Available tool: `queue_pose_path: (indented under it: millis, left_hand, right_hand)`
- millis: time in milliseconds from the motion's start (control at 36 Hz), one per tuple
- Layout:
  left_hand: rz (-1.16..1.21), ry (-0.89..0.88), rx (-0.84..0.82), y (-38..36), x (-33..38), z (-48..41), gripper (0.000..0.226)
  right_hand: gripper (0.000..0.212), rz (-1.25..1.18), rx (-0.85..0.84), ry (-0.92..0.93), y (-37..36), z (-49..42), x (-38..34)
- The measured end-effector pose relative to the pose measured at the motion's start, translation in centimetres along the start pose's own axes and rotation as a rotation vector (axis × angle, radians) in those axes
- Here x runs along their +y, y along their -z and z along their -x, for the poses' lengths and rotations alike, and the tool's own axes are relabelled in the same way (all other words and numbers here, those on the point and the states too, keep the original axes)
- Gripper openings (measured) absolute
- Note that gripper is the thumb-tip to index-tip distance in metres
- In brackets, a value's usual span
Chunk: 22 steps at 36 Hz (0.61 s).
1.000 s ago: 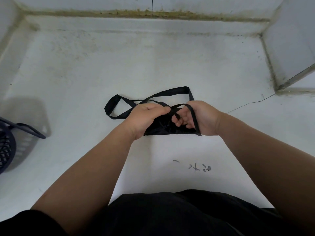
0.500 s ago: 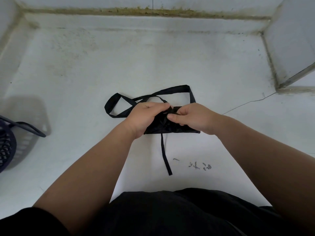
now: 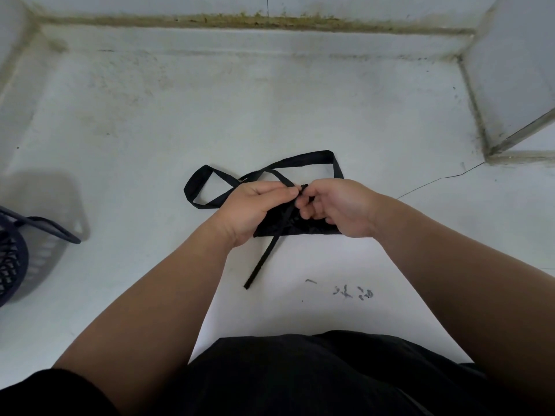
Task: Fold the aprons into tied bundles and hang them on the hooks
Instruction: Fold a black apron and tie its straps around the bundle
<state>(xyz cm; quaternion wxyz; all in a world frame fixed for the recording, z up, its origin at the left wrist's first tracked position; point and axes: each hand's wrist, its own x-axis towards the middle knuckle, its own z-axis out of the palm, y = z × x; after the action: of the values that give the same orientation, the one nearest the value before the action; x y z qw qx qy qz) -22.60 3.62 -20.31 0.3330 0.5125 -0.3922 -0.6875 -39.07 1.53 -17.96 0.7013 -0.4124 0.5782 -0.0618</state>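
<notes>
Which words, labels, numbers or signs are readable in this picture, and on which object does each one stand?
No text can be read here.
Dark handwritten marks on the white surface, near the person: smeared scribbles, not readable.
Folded black apron and its loose strap: no label or print visible.
Dark basket at the left edge: no text visible.

Dark blue mesh basket (image 3: pixel 12 259) at left edge on white surface (image 3: pixel 150 130). Grey scribbles (image 3: pixel 353 292) near front, hairline crack (image 3: pixel 441 178) right, grimy seam (image 3: pixel 255 21) along back.
</notes>
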Motion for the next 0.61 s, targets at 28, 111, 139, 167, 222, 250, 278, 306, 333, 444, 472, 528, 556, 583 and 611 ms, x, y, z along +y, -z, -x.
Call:
queue_pose_path:
  millis: [28,111,139,167,222,250,278,306,333,444,472,528,556,583,611]
  left_hand:
    - [-0.001,-0.003,-0.008,0.1,0.0,0.0,0.011]
    - [0.026,-0.021,-0.011,0.1,-0.1,0.1,0.013]
    - [0.023,-0.035,-0.011,0.0,-0.1,0.1,0.011]
    - [-0.001,-0.049,-0.013,-0.1,-0.2,0.1,0.012]
    - [-0.052,-0.068,-0.018,-0.2,-0.4,0.1,0.022]
    - [-0.054,-0.065,-0.009,-0.2,-0.4,0.0,0.024]
    - [-0.042,-0.056,0.01,-0.2,-0.5,0.1,0.023]
    - [-0.026,-0.048,0.028,-0.1,-0.5,0.1,0.02]
    - [-0.029,-0.043,0.047,-0.1,-0.6,0.0,0.015]
    - [-0.148,-0.128,0.2,-0.6,-1.5,0.0,0.013]
    - [-0.176,-0.186,0.246,-0.8,-1.8,0.1,0.014]
    - [-0.254,-0.284,0.331,-1.2,-2.6,0.5,0.015]
    - [-0.288,-0.3,0.38,-1.4,-3.0,0.7,0.017]
    - [-0.303,-0.305,0.44,-1.6,-3.4,0.9,0.022]
    - [-0.318,-0.311,0.508,-1.8,-3.7,1.2,0.025]
  right_hand:
    - [0.029,-0.02,-0.028,0.005,0.0,0.0,0.0]
    - [0.027,-0.082,-0.06,0.045,0.0,0.2,0.2]
    - [0.024,-0.127,-0.061,0.064,0.0,0.3,0.2]
    - [0.02,-0.187,-0.061,0.083,0.0,0.4,0.3]
    - [0.01,-0.278,-0.04,0.106,0.0,0.5,0.3]
    - [0.01,-0.293,-0.028,0.114,0.0,0.5,0.3]
    - [0.013,-0.303,-0.015,0.123,-0.1,0.4,0.4]
    - [0.017,-0.32,0.005,0.13,-0.2,0.4,0.5]
    - [0.018,-0.338,0.033,0.141,-0.2,0.3,0.7]
    - [0.02,-0.329,0.221,0.234,-0.7,0.4,2.1]
    - [0.02,-0.323,0.273,0.261,-1.0,0.5,2.5]
    - [0.018,-0.339,0.357,0.301,-1.5,0.7,3.0]
    - [0.018,-0.35,0.391,0.316,-1.8,0.8,3.2]
    - [0.018,-0.363,0.427,0.327,-1.9,0.8,3.3]
    - [0.018,-0.382,0.467,0.335,-2.0,0.8,3.4]
